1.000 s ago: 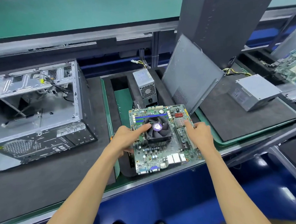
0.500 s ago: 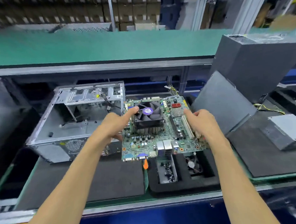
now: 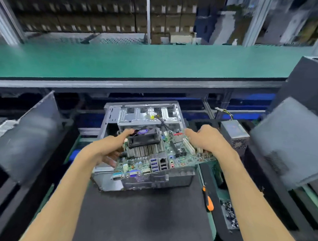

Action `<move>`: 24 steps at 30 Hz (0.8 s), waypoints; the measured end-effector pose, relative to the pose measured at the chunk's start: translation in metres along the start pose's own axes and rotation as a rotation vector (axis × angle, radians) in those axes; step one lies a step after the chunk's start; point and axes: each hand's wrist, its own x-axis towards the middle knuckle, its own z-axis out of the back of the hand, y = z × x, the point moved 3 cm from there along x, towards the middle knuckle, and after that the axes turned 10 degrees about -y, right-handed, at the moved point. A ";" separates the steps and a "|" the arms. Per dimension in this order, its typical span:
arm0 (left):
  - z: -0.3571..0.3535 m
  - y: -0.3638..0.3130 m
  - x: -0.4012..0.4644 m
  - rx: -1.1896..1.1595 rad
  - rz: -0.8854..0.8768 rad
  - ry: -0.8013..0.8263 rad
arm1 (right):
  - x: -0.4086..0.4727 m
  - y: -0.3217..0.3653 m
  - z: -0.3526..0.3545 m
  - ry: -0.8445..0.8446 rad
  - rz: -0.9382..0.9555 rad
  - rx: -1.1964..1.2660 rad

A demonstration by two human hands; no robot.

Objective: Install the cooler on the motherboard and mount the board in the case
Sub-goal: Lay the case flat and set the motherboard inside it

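Note:
I hold a green motherboard [image 3: 156, 161] in the air, tilted, right above the open grey computer case [image 3: 147, 113] lying on its side. A black fan cooler [image 3: 143, 139] with a metal heatsink sits fixed on the board. My left hand [image 3: 108, 149] grips the board's left edge, fingers under it and thumb up by the cooler. My right hand [image 3: 207, 138] grips the board's right edge, beside the white slots. The board's port row faces me and hides much of the case's inside.
The case lies on a black foam mat [image 3: 140, 214]. An orange-handled screwdriver [image 3: 208, 199] and a tray of screws [image 3: 230, 215] lie at the right. A grey power supply [image 3: 234, 134] stands behind them. Grey case panels [image 3: 288, 139] lean on both sides.
Both hands lifted the motherboard off the foam tray and carried it left, over the open case. The board is now tilted, with its far edge lower.

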 end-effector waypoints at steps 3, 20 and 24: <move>0.016 0.011 0.021 0.036 0.026 0.077 | 0.007 0.017 -0.018 0.067 -0.019 -0.018; -0.004 0.034 0.096 0.141 0.135 0.257 | 0.022 0.049 -0.084 0.478 -0.067 -0.179; -0.011 0.037 0.111 0.080 0.161 0.227 | 0.023 0.056 -0.101 0.541 -0.035 -0.228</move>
